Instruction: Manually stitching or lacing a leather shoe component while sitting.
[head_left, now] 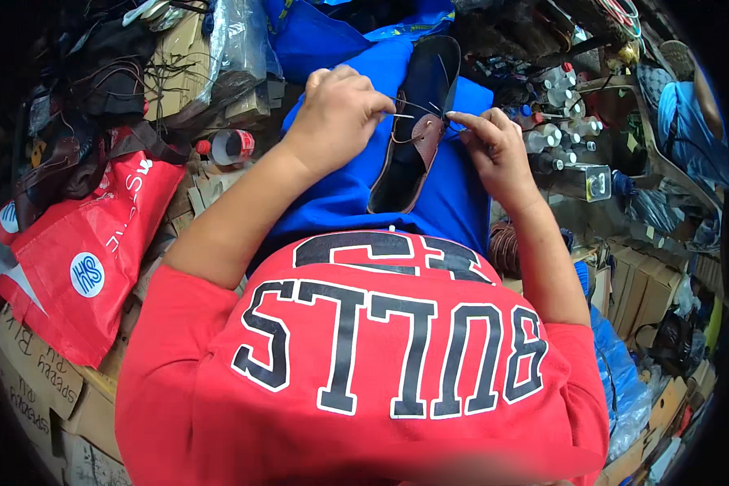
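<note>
An unfinished-looking shoe lies lengthwise on my blue-clad lap, its inside black and its brown leather upper showing stitch holes. My left hand is closed in a pinch beside the shoe's left edge. From its fingertips a thin, pale needle points toward the upper, and a fine dark thread curves across the shoe. My right hand has thumb and forefinger pinched at the right edge of the upper, by a dark loop of thread; what lies between those fingertips is too small to make out.
To the left are a red bag, a red-capped bottle and cardboard. Several clear plastic bottles cluster at the right. Stacked cardboard and blue plastic sheeting lie at lower right.
</note>
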A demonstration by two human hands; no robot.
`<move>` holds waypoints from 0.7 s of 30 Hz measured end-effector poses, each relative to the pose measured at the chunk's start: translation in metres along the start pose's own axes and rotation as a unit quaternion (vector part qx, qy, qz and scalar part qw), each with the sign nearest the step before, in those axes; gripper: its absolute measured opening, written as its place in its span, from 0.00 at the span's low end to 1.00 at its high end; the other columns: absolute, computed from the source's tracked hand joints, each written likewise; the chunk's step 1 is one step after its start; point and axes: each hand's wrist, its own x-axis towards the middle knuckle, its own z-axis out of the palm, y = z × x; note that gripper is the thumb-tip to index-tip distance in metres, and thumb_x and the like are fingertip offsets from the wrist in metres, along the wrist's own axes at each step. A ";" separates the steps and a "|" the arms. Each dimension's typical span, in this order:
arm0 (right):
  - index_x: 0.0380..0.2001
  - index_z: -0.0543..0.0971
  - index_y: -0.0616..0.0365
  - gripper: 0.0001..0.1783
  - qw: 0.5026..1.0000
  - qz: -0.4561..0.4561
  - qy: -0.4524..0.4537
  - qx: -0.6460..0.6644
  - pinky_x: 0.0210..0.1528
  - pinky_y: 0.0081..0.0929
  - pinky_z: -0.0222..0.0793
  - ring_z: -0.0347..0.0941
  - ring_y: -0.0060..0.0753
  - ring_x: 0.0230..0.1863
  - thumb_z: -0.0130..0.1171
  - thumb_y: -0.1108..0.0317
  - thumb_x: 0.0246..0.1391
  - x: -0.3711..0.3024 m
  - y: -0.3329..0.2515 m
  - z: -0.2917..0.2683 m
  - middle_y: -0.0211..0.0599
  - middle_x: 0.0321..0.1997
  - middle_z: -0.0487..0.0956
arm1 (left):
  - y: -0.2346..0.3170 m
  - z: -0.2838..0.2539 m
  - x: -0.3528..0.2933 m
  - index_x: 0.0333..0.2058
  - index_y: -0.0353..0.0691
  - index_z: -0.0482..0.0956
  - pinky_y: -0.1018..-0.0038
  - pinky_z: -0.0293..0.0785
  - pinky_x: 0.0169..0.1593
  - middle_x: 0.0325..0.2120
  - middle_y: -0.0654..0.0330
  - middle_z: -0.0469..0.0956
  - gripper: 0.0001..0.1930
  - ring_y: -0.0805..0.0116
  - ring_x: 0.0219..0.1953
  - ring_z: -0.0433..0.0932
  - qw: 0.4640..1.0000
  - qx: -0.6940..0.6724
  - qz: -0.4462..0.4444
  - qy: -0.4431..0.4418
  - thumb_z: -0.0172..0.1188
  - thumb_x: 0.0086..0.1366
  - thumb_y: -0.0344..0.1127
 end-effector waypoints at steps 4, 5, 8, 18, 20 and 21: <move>0.42 0.80 0.48 0.20 0.984 0.094 -0.096 0.117 0.39 0.24 0.65 0.69 0.30 0.34 0.54 0.81 0.46 0.010 0.014 -0.009 0.34 0.28 0.69 | 0.002 0.014 0.007 0.31 0.51 0.83 0.72 0.64 0.37 0.21 0.65 0.69 0.08 0.66 0.34 0.69 0.998 0.035 0.015 0.049 0.62 0.51 0.30; 0.42 0.81 0.48 0.21 0.973 0.133 -0.130 0.134 0.40 0.23 0.65 0.68 0.28 0.35 0.52 0.82 0.47 0.013 0.018 -0.011 0.34 0.30 0.69 | -0.002 0.017 0.011 0.31 0.51 0.83 0.72 0.64 0.37 0.21 0.65 0.69 0.08 0.66 0.34 0.69 0.998 0.033 0.016 0.049 0.62 0.51 0.30; 0.40 0.81 0.49 0.19 0.969 0.114 -0.140 0.171 0.41 0.22 0.65 0.66 0.26 0.35 0.50 0.82 0.49 0.021 0.027 -0.012 0.31 0.30 0.69 | -0.010 0.026 0.018 0.31 0.53 0.84 0.70 0.64 0.35 0.19 0.65 0.66 0.09 0.65 0.30 0.67 0.995 -0.087 0.033 0.027 0.63 0.50 0.30; 0.38 0.82 0.52 0.22 0.967 0.090 -0.163 0.172 0.40 0.20 0.65 0.66 0.25 0.33 0.48 0.85 0.43 0.031 0.035 -0.013 0.30 0.28 0.68 | -0.019 0.035 0.016 0.31 0.57 0.85 0.69 0.63 0.35 0.19 0.65 0.66 0.11 0.66 0.29 0.66 0.992 -0.125 -0.006 -0.004 0.65 0.49 0.30; 0.38 0.82 0.53 0.22 0.965 0.097 -0.165 0.180 0.40 0.20 0.65 0.66 0.25 0.34 0.48 0.85 0.43 0.032 0.036 -0.013 0.30 0.28 0.68 | -0.019 0.035 0.017 0.31 0.60 0.85 0.67 0.62 0.38 0.21 0.66 0.67 0.10 0.65 0.33 0.68 0.991 -0.125 -0.028 -0.027 0.64 0.51 0.34; 0.38 0.83 0.53 0.22 0.964 0.110 -0.166 0.176 0.40 0.20 0.65 0.66 0.24 0.34 0.49 0.85 0.42 0.032 0.036 -0.013 0.29 0.29 0.68 | -0.019 0.035 0.017 0.31 0.57 0.85 0.69 0.63 0.35 0.19 0.65 0.66 0.11 0.66 0.29 0.67 0.992 -0.127 -0.007 -0.005 0.65 0.49 0.30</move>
